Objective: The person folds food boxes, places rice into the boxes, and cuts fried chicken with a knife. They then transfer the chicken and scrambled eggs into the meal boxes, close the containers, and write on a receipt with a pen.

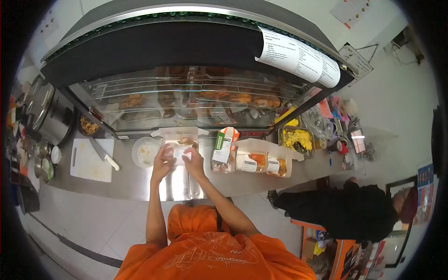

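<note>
Label: white, left of frame centre, at open carton.
Left hand: pinching label's left side.
Right hand: pinching label's right side.
Knife: on cutting board, left of frame.

The head-worn camera looks forward and steeply down in wide angle: the wearer's orange shirt at the bottom, left hand and right hand near, left of centre, desk mid-frame, cabinet above.
</note>
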`<act>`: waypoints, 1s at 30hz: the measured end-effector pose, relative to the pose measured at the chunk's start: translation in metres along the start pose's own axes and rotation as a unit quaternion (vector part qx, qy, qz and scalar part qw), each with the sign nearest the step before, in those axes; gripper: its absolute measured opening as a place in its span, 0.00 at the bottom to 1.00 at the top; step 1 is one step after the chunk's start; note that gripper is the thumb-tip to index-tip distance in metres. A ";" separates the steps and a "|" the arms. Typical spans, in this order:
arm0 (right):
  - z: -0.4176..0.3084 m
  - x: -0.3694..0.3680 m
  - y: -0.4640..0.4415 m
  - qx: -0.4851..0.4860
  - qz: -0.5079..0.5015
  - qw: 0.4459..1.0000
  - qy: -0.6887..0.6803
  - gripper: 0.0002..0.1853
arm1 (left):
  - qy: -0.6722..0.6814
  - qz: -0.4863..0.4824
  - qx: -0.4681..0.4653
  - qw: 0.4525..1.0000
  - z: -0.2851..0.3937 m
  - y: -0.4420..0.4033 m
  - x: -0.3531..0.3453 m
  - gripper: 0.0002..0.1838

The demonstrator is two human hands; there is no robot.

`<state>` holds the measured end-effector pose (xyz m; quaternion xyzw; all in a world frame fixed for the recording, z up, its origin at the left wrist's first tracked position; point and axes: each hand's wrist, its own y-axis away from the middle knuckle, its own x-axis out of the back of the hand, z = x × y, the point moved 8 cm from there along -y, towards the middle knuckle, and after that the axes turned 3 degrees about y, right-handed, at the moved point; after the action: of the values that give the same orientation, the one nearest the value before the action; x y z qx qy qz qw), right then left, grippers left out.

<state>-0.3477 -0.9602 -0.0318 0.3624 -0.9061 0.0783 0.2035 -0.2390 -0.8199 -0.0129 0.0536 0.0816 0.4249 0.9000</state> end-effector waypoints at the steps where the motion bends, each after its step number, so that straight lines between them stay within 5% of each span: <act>1: 0.001 0.001 0.005 0.030 0.045 0.999 -0.004 0.15 | -0.138 0.047 -0.085 0.986 -0.002 -0.009 0.017 0.29; 3: 0.002 -0.002 0.012 0.008 0.024 1.000 0.013 0.14 | -0.395 0.134 -0.252 0.873 -0.006 -0.021 0.037 0.21; 4: 0.002 -0.004 0.013 0.017 0.025 0.999 0.030 0.15 | -0.396 0.112 -0.195 0.890 -0.016 -0.031 0.040 0.14; 10: -0.036 -0.018 -0.004 0.094 0.022 0.990 0.098 0.17 | -0.482 0.139 -0.111 0.858 -0.040 -0.061 0.050 0.12; 14: -0.055 -0.021 -0.021 0.172 0.069 0.972 0.146 0.19 | -0.483 0.090 -0.127 0.861 -0.064 -0.072 0.049 0.12; 20: -0.003 -0.042 -0.041 0.117 0.033 0.990 0.070 0.22 | -0.427 0.103 -0.107 0.892 -0.045 -0.057 0.047 0.14; 23: 0.015 -0.048 -0.041 0.137 0.047 0.960 0.240 0.23 | -0.458 0.098 -0.140 0.873 -0.028 -0.041 0.043 0.18; 27: 0.030 -0.041 -0.041 0.095 0.015 0.989 0.109 0.23 | -0.439 0.085 -0.208 0.870 -0.032 -0.022 0.044 0.16; 30: 0.001 -0.042 -0.039 0.102 -0.019 0.994 0.032 0.22 | -0.438 0.116 -0.158 0.877 -0.031 -0.013 0.051 0.14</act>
<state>-0.2940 -0.9626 -0.0508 0.3955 -0.8795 0.1778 0.1962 -0.2034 -0.7877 -0.0505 0.1003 -0.3960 0.4666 0.7845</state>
